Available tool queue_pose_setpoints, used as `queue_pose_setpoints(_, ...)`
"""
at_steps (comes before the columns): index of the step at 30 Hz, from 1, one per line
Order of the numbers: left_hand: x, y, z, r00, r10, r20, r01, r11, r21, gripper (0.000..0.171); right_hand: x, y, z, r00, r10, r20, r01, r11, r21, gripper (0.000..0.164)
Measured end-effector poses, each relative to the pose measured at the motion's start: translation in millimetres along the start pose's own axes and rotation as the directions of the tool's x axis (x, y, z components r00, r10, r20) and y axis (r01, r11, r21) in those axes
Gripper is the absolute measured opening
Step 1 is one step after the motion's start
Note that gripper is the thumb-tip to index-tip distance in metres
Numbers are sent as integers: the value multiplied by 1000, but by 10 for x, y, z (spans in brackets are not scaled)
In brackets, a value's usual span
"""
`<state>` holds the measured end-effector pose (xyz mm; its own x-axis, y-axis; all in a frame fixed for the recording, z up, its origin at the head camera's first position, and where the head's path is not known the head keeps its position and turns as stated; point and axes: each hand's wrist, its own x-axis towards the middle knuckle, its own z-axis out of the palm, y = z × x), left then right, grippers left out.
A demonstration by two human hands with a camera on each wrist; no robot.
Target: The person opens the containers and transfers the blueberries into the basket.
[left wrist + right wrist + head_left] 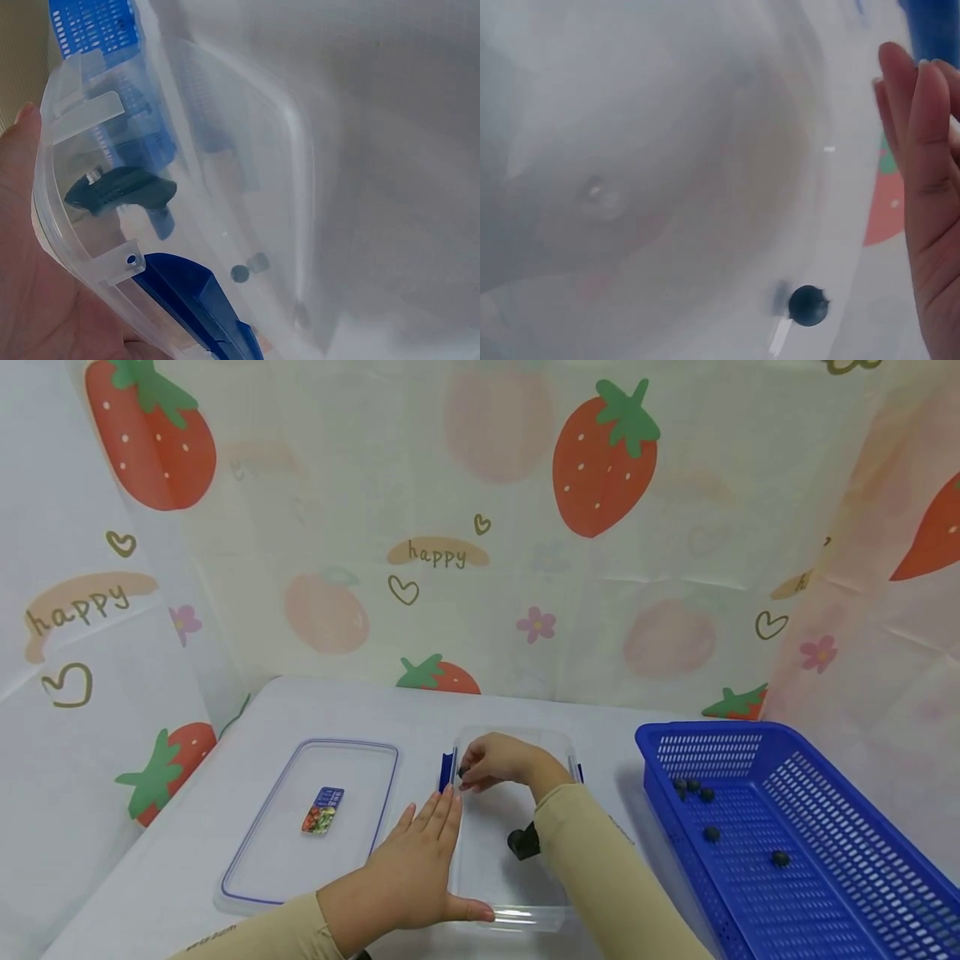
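A clear plastic container (491,881) with blue side latches (184,292) stands between my hands. Along its left side my left hand (408,864) rests, fingers straight and thumb out at the near rim. My right hand (506,760) reaches over the container, its fingertips brought together near the left wall, pinching a small dark blueberry (462,772). In the right wrist view that right hand (934,180) shows at the edge, with the held berry hidden by the fingers. Another blueberry (808,305) lies inside the container, also visible through the wall as a dark berry (240,274).
To the left, a clear lid (258,852) with a blue seal and a label (323,811) lies flat on the white table (352,714). A blue perforated basket (825,777) holding several blueberries (780,858) stands at the right. Strawberry-printed curtain (480,485) surrounds the table.
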<state>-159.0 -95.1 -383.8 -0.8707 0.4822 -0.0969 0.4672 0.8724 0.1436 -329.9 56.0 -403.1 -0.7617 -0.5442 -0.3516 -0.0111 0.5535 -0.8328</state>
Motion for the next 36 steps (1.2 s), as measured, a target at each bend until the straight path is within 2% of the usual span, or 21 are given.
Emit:
queue_pose_setpoints(6,3,-1,-1,1000,-7,6,7,1000,-5,123,-77,-89,-126,998,-70,4,70,997,28,9)
queue_pose_setpoints(12,7,14,-2,1000,-17,13,17,1000,-6,124,-323,-235,-395,990,-140,-25,141,989,37,15)
queue_pose_setpoints(19,8,22,-6,1000,-23,17,23,1000,-14,124,-749,-379,-774,972,-225,-60,224,974,-16,19)
queue_pose_setpoints(25,8,24,-1,1000,-20,14,20,1000,-4,124,-1151,-379,-1042,960,-273,-68,271,962,-47,23)
queue_pose_setpoints(36,-17,36,-28,1000,-13,11,13,1000,0,127,-1898,-143,-1414,952,-267,-150,238,953,-186,25)
